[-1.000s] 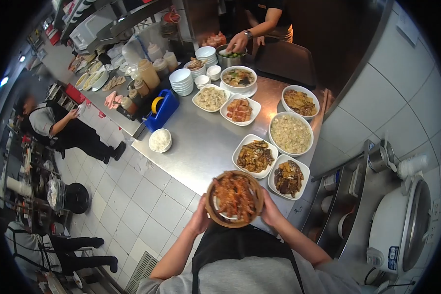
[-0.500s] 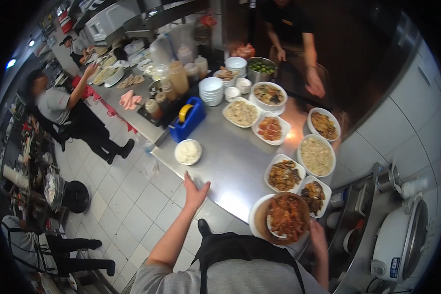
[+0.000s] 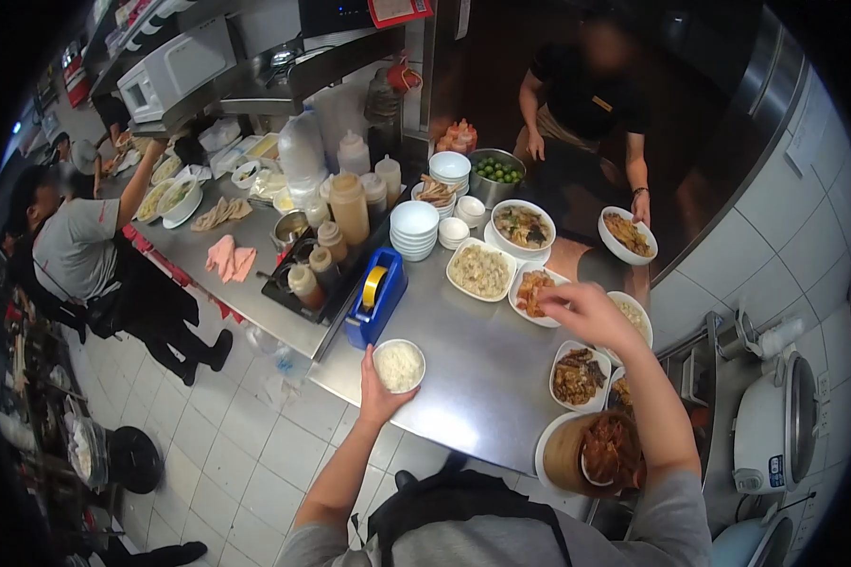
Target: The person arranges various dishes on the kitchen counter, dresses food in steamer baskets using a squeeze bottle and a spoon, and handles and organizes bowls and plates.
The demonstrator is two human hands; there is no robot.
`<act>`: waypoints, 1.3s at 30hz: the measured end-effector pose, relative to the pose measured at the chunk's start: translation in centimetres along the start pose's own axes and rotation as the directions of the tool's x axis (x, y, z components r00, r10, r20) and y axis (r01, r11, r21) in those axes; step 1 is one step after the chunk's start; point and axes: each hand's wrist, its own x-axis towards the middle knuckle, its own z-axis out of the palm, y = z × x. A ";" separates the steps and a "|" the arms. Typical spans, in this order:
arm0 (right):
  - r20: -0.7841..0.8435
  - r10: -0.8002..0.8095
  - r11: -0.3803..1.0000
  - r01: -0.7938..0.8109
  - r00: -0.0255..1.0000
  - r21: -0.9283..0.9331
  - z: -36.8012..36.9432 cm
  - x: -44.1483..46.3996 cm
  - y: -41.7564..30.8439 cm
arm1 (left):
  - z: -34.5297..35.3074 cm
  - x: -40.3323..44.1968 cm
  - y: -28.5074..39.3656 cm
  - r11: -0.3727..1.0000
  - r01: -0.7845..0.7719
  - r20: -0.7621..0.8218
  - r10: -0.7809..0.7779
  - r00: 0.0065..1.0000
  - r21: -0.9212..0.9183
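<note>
My left hand [image 3: 381,392] is wrapped round the near-left side of a small bowl of white rice [image 3: 400,366] at the counter's front edge. Over the square dish of sliced meat [image 3: 531,295] hangs my right hand [image 3: 581,310], fingers bent; whether they touch anything is hidden. A bamboo steamer with dark red food [image 3: 610,452] stands on a white plate near my right forearm. Beside it are a dish of brown food [image 3: 579,376] and a large fried rice bowl [image 3: 631,317], partly covered by my arm. A noodle dish [image 3: 481,270] and a soup bowl [image 3: 523,227] stand further back.
A co-worker across the counter [image 3: 444,312] holds a bowl of food [image 3: 627,236] at the right. A blue tape dispenser [image 3: 376,299], stacked white bowls [image 3: 414,230], sauce bottles [image 3: 348,210] and a pot of green fruit [image 3: 494,177] line the left and back. Another person [image 3: 90,246] stands left.
The steamer went from both my hands to the plate at right. My left hand reached the rice bowl; my right moved forward over the dishes. The co-worker took hold of a bowl.
</note>
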 end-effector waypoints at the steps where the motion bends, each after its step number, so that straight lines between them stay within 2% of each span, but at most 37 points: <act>1: 0.026 -0.025 0.999 0.026 0.999 -0.034 0.5 3.1 0.9 | 0.1 0.3 -0.1 1.000 -0.017 -0.015 0.017 1.000 0.011; 3: -0.031 -0.188 0.973 0.182 0.982 -0.143 1.6 10.0 3.7 | 0.2 0.9 -0.1 1.000 0.008 0.005 -0.008 1.000 -0.013; 5: -0.100 -0.249 0.957 0.229 0.963 -0.178 2.5 16.7 5.2 | 0.6 0.9 -1.1 0.999 0.017 -0.001 -0.017 1.000 -0.027; 7: -0.178 -0.149 0.983 0.125 0.973 -0.137 4.1 24.7 8.6 | 0.5 1.1 -1.1 0.996 0.045 0.012 -0.044 0.999 -0.073; 8: -0.179 -0.162 0.973 0.127 0.970 -0.192 4.8 28.3 9.9 | 0.2 1.1 -0.9 0.994 0.056 0.025 -0.054 0.998 -0.093; 10: -0.271 -0.082 0.965 0.009 0.959 -0.262 6.9 34.7 12.0 | -0.1 1.2 -0.3 0.982 0.095 0.066 -0.085 0.994 -0.161; 13: -0.323 -0.078 0.876 -0.089 0.943 -0.473 9.7 41.1 12.9 | -0.6 1.5 1.6 0.981 0.099 0.106 -0.082 0.991 -0.165; 15: -0.306 -0.088 0.854 -0.086 0.948 -0.514 11.0 43.2 12.6 | -0.7 2.1 2.5 0.966 0.089 0.149 -0.054 0.987 -0.244; 16: -0.338 -0.057 0.823 -0.147 0.939 -0.548 12.1 44.4 13.1 | -0.7 2.7 2.9 0.955 0.086 0.187 -0.032 0.982 -0.285; 19: -0.391 0.140 0.886 -0.291 0.910 -0.360 12.1 45.6 12.2 | -0.9 4.9 3.7 0.957 -0.001 0.233 0.072 0.970 -0.289; 22: -0.324 0.212 0.877 -0.326 0.922 -0.354 10.8 45.0 11.1 | -1.1 7.9 4.4 0.962 -0.057 0.277 0.133 0.952 -0.266; 23: -0.311 0.224 0.867 -0.334 0.924 -0.369 10.7 45.0 11.2 | -1.0 9.1 4.4 0.946 -0.057 0.286 0.153 0.946 -0.320; 26: -0.293 0.221 0.848 -0.332 0.930 -0.414 10.3 44.8 11.6 | -0.3 11.8 4.0 0.897 -0.047 0.293 0.193 0.937 -0.439; 30: -0.272 0.159 0.830 -0.277 0.949 -0.484 11.1 45.7 13.0 | 0.3 15.3 4.1 0.901 -0.139 0.295 0.275 0.915 -0.411; 32: -0.299 0.114 0.830 -0.256 0.947 -0.495 10.2 45.3 13.2 | 0.4 16.8 4.4 0.918 -0.144 0.283 0.259 0.923 -0.370; 34: -0.413 0.105 0.932 -0.234 0.905 -0.275 8.9 45.0 13.8 | 0.4 18.4 5.1 0.916 -0.164 0.259 0.270 0.927 -0.367; 36: -0.535 -0.031 0.998 0.056 0.844 0.030 7.0 43.1 14.4 | 0.6 20.1 5.7 0.907 -0.175 0.236 0.279 0.931 -0.383; 37: -0.560 0.039 0.973 0.097 0.828 0.210 6.5 41.9 14.2 | 0.7 20.9 5.9 0.903 -0.178 0.225 0.282 0.933 -0.391; 38: -0.496 0.086 0.940 0.094 0.864 0.327 5.8 40.4 13.9 | 0.8 21.6 6.2 0.912 -0.192 0.213 0.282 0.935 -0.364; 39: -0.415 0.172 0.850 0.079 0.893 0.521 5.1 38.2 12.5 | 0.9 22.4 6.5 0.919 -0.207 0.199 0.284 0.938 -0.336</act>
